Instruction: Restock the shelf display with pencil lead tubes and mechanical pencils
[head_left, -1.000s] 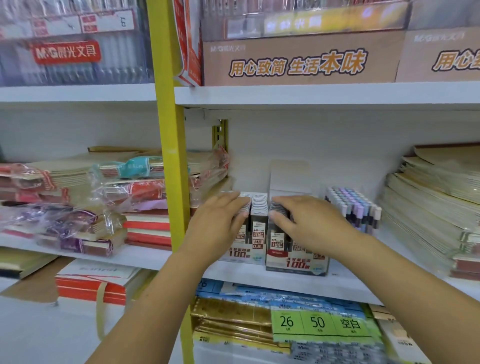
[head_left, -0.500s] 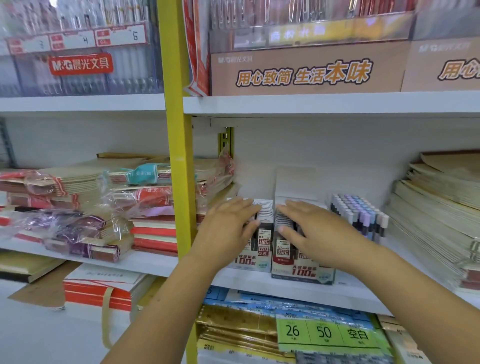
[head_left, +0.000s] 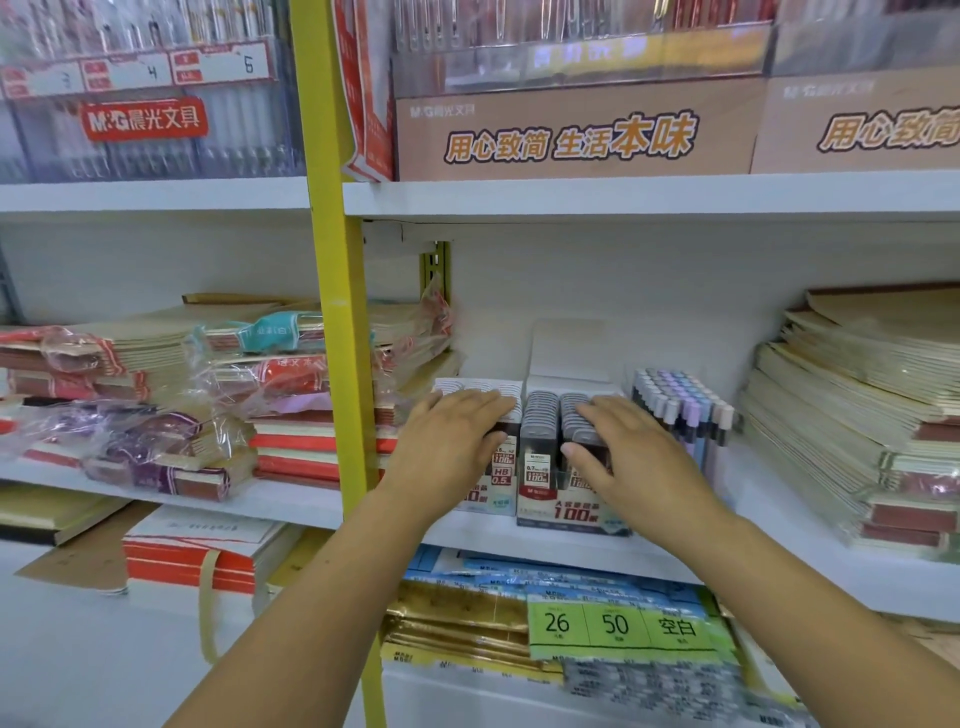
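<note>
A white shelf (head_left: 291, 512) runs across the view, crossed by a yellow post (head_left: 337, 364) standing upright left of centre. Above the shelf and right of the post sits a brown display carton (head_left: 571, 135) with orange lettering. Left of the post lie plastic-wrapped notebook stacks (head_left: 156, 395); far right of the post rises a tall pile of tan notebooks (head_left: 857, 415). Just right of the post, two boxes of pencil lead tubes stand side by side on the shelf: the left box (head_left: 504, 467), nearer the post, and the right box (head_left: 543, 467) touching it. The left hand (head_left: 447, 447) lies palm down on the left box, fingers nearly straight across the tube caps. The right hand (head_left: 623, 457) lies likewise flat on the right box, thumb against its front. Neither hand curls round anything. Further right of the post, just beside the right hand, stand pastel-capped mechanical pencils (head_left: 680, 410).
</note>
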